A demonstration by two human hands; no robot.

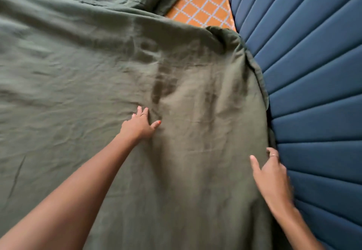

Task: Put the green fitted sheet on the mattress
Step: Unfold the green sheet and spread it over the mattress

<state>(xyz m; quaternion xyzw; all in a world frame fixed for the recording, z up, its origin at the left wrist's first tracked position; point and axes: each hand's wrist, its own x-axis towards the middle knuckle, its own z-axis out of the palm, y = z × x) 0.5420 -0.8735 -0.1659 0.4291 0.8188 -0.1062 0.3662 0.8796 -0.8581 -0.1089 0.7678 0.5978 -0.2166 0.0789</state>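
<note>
Forearms: both are reached forward from the near edge over the green fitted sheet [82,69], so that the cloth can be worked from above.
Right hand [271,173]: it is laid at the sheet's right border, just beside the blue padded headboard [313,63]; the forefinger is stretched out on the cloth and the other fingers are curled down into the gap, seemingly so that the hem can be tucked. Whether cloth is actually pinched there cannot be told.
Left hand [140,123]: it is pressed flat on the sheet, fingers spread and straight, nothing gripped; the cloth is judged to be pinned or smoothed while the border is pulled.
Sheet: it is spread over most of the bed, left of the headboard, wrinkled and not yet taut.
Sheet corner [225,36]: it is bunched against the headboard, farther along the same border, not yet drawn down.
Mattress [203,2]: an orange lattice-patterned patch is left bare beside the headboard, beyond the bunched corner, so the far part is judged unfitted.
</note>
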